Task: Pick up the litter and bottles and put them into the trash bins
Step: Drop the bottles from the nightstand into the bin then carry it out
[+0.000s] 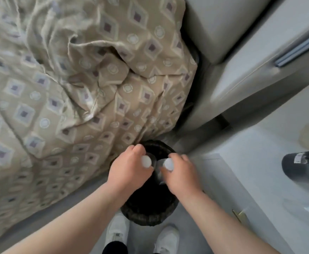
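A round black trash bin (148,215) stands on the floor beside the bed, right in front of my feet. My left hand (129,171) grips a clear bottle with a white cap (146,161) over the bin's mouth. My right hand (182,177) grips a second clear bottle with a white cap (168,164) beside the first, also over the bin. Both bottle bodies are mostly hidden by my hands and blurred.
A bed with a beige patterned quilt (73,85) fills the left. A grey padded headboard (241,61) rises at the right. On the white nightstand (260,171) at the right stands a dark bottle (304,166). My white shoes (118,230) are below the bin.
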The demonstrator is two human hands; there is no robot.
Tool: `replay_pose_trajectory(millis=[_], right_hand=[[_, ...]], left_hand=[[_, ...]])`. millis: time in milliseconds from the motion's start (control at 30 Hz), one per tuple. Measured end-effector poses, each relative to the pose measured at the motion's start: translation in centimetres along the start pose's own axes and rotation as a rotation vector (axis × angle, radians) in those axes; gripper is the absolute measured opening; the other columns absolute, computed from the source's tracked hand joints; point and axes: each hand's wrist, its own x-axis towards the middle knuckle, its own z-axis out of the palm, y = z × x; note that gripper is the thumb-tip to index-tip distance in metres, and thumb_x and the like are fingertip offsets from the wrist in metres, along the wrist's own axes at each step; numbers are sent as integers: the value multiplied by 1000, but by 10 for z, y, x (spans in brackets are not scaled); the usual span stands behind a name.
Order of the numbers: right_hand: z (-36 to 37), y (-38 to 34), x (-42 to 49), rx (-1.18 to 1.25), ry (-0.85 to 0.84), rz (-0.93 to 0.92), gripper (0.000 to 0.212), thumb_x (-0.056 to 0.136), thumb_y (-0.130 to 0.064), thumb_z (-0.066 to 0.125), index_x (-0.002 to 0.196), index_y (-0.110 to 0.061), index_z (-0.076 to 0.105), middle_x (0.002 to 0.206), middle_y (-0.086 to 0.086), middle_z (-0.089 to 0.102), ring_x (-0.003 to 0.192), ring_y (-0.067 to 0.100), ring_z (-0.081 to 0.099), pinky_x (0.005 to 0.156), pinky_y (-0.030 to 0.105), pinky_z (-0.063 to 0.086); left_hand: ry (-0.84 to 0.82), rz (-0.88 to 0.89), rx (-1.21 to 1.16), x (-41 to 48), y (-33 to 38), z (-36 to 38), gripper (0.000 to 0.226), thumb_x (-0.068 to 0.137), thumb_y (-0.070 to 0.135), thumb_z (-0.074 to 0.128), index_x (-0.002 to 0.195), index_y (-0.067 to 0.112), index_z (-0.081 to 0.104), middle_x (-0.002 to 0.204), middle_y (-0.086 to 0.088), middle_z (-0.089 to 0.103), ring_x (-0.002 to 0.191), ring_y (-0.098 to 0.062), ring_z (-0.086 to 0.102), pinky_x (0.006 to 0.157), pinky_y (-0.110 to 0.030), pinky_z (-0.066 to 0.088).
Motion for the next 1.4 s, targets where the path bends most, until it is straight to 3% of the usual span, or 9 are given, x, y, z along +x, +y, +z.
replay_pose_trajectory(millis=[133,333,533,800,967,1067,1233,1333,1400], right_hand=[[34,8,23,-41,-46,86,43,83,-35,65,116,-11,51,123,9,49,106,32,57,79,36,46],[66,18,51,-86,-198,185,56,85,-35,66,131,-13,42,140,10,39,119,30,52,97,37,47],[76,20,65,-149,-302,200,47,86,-27,67,124,-12,45,132,11,45,117,32,54,96,39,47],[63,14,66,-77,-350,243,59,88,-31,62,139,-15,38,138,11,46,125,30,49,100,36,44],[24,-3,34,44,-231,188,49,92,-30,52,138,-16,42,138,9,50,126,29,48,101,34,42],[-7,-14,7,135,-186,185,47,92,-32,50,137,-23,44,140,2,51,128,23,48,103,36,42],[-76,-32,-46,334,-12,130,39,91,-38,46,130,-34,49,134,-11,55,122,12,52,101,35,45],[-128,-37,-79,396,137,55,35,90,-34,49,125,-31,54,125,-12,59,117,7,54,100,30,45],[-166,-34,-99,434,253,19,31,90,-33,52,120,-30,57,117,-14,61,110,5,57,98,28,46]], left_hand=[[-88,26,91,21,-22,36,31,77,32,63,90,23,36,100,-1,52,95,-28,57,65,-31,35],[-250,-13,183,55,-55,60,33,83,26,63,110,15,46,117,-9,54,109,-33,56,87,-40,46],[-339,90,297,71,-75,66,18,87,11,53,103,9,49,109,-15,60,99,-34,61,82,-40,50],[-349,139,427,68,-70,68,37,89,9,48,126,11,44,122,-12,50,109,-31,56,88,-40,46],[-427,79,413,48,-70,47,37,94,15,44,130,13,43,126,-10,50,113,-30,54,91,-39,46],[-358,54,340,25,-55,26,33,92,30,46,123,18,50,121,-6,55,110,-28,56,87,-36,48],[-132,144,90,-11,27,-20,27,90,40,51,110,25,61,109,6,63,102,-17,61,82,-31,48],[-85,245,-178,-29,91,-48,7,89,33,55,88,38,60,95,13,63,89,-8,62,82,-33,51],[-63,314,-279,-42,134,-63,15,89,27,56,79,38,58,88,13,64,83,-3,61,76,-29,50]])
